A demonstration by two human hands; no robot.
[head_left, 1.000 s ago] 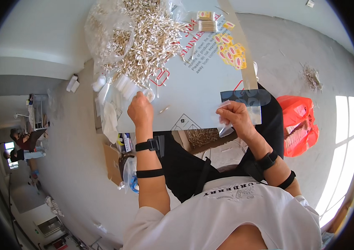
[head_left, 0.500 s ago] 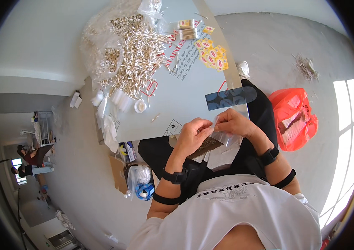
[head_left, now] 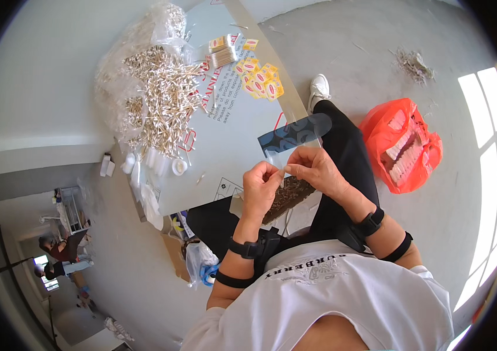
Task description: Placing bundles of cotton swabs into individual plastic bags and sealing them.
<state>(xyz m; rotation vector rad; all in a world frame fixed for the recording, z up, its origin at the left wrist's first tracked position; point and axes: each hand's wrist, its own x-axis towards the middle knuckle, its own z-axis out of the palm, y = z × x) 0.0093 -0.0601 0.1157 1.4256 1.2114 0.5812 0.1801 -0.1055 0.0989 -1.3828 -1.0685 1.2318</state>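
Observation:
My left hand and my right hand meet over the table's near edge, fingertips pinched together. Between them is a small clear plastic bag, partly covered by the fingers. Just beyond lies a dark translucent strip with oval shapes on it. Below the hands, between my legs, sits an open brown box that seems to hold loose swabs. A large heap of cotton swabs spills from clear plastic on the table's left. Small yellow printed cards lie near the right edge, beside stacked swab packs.
On the table's near left stand clear round containers and crumpled white plastic. A red plastic bag of white packs rests on the floor at right. Floor debris lies farther off. Two people are in the left background.
The view has shifted, so the table and floor items sit farther left. My hands stay together, and the clear bag now shows above the fingertips rather than hanging below the right hand.

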